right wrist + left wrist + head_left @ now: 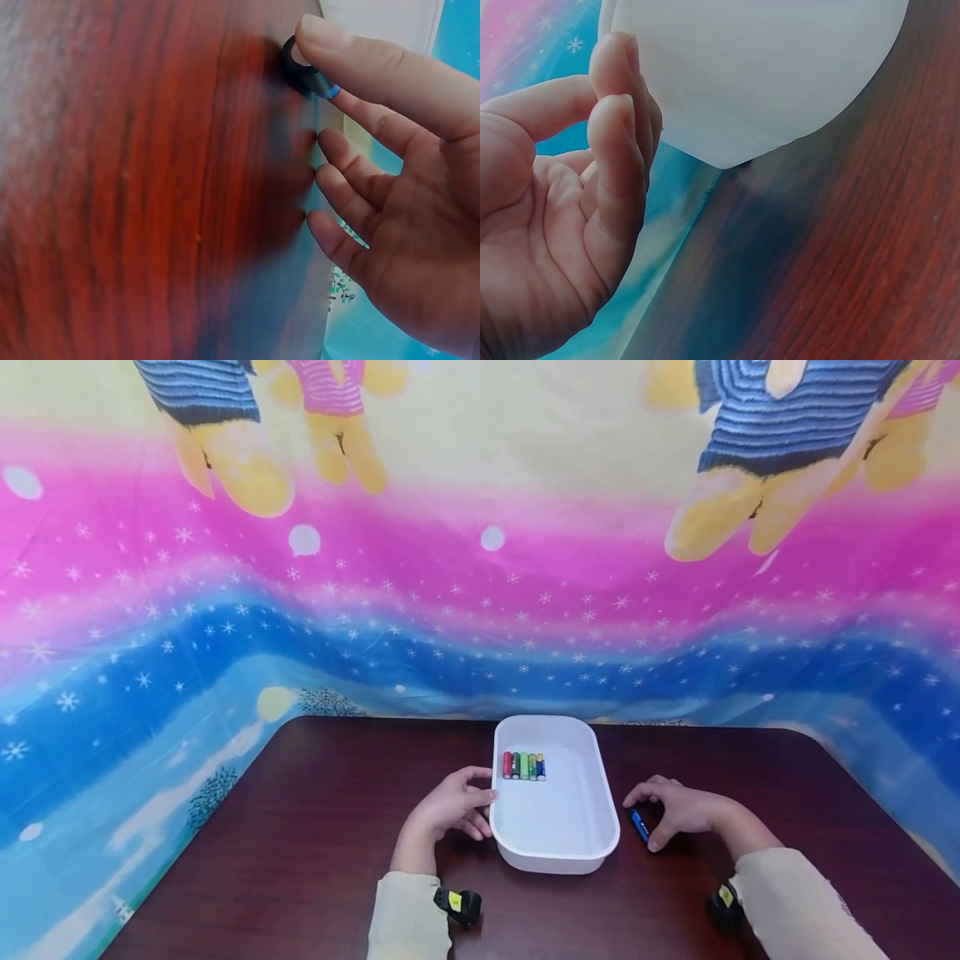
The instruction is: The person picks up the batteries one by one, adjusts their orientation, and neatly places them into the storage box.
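A white rectangular tray (557, 827) stands on the table, with a short row of batteries (523, 766) in red, green and blue near its left wall. At that left side my left hand (450, 806) touches the rim with loosely bent fingers. The left wrist view shows its fingertips right beside the tray's outer wall (772, 67). To the right of the tray, my right hand (682, 810) pinches a blue and black battery (640, 825) between thumb and forefinger, close over the tabletop. The battery's round end (301, 56) shows under the thumb, while the other fingers spread loosely.
The dark reddish-brown wooden table (360, 760) extends on both sides of the tray. Along its back and sides hangs a printed cloth (450, 610) with snowflakes and cartoon figures. A black strap-on device (459, 906) sits at the left wrist, another (724, 907) at the right.
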`<state>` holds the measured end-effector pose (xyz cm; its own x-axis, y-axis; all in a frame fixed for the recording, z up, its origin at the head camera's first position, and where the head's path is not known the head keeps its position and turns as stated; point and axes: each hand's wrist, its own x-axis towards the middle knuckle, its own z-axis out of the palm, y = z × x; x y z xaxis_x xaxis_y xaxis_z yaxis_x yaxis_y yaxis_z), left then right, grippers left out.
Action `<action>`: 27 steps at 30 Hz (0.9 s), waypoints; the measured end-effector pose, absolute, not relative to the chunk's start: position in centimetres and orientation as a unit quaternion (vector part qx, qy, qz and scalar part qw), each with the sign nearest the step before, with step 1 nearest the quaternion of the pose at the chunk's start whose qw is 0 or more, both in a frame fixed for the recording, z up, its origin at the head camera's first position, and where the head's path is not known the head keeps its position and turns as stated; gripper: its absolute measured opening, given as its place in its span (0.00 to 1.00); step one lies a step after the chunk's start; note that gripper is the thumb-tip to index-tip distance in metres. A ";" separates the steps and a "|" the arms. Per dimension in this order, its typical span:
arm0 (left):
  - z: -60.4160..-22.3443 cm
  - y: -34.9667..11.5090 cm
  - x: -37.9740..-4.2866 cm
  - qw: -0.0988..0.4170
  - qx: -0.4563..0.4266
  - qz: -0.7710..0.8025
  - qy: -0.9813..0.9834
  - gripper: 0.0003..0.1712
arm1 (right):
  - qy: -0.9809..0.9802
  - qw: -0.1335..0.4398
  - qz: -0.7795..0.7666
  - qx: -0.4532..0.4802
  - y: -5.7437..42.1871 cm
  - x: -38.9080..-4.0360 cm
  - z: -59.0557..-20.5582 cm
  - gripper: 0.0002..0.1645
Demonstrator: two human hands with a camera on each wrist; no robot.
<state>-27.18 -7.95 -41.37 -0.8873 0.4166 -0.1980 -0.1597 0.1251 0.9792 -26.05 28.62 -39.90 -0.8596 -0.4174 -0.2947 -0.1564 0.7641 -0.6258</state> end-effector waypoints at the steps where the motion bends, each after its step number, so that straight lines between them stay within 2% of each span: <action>1: -41.4 -8.0 -27.2 0.220 0.089 0.656 0.717 0.27 | 0.916 0.213 -0.303 -0.152 28.6 -26.0 -39.9 0.33; 16: -41.2 -7.9 -27.1 0.222 0.093 0.657 0.714 0.28 | 0.913 0.192 -0.331 -0.140 28.6 -26.3 -39.9 0.30; 27: -41.3 -7.9 -27.1 0.220 0.090 0.657 0.716 0.27 | 0.892 0.105 -0.418 -0.137 28.4 -28.8 -37.1 0.37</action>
